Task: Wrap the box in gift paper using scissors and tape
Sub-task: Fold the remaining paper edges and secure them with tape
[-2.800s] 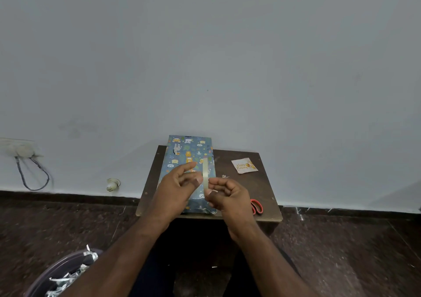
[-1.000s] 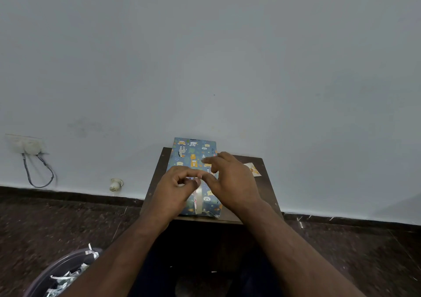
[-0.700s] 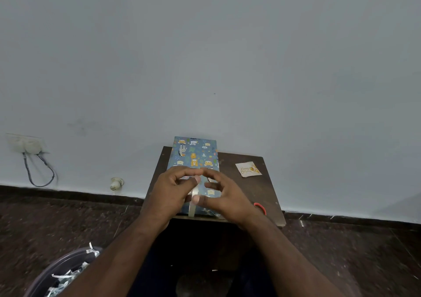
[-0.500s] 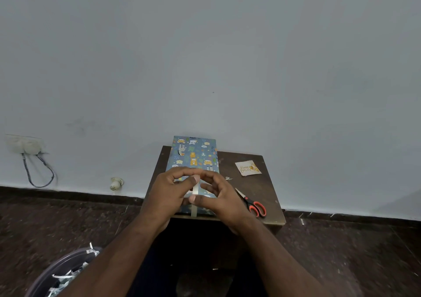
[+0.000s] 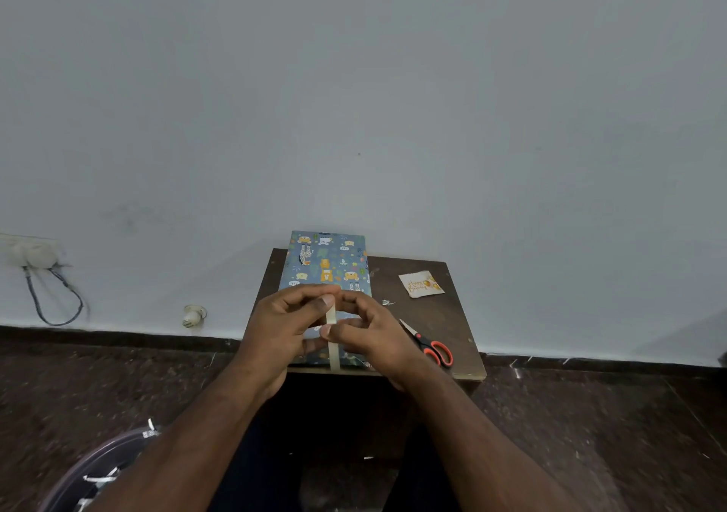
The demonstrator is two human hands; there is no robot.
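Blue animal-print wrapped box point(image 5: 326, 264) sits along the left side of the small brown bench point(image 5: 429, 315), paper on. My left hand point(image 5: 281, 326) and right hand point(image 5: 373, 334) grips pinch a pale tape strip point(image 5: 333, 348) over its near end, probably unstuck. Red-handled scissors point(image 5: 430, 344) idle near the front right corner.

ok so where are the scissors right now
In the head view, the orange-handled scissors lie on the small brown table, just right of the right hand, below the birthday card.

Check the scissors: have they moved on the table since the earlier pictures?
No. The scissors lie at the table's near right edge, below the card, as before; the right hand merely hid them at times.
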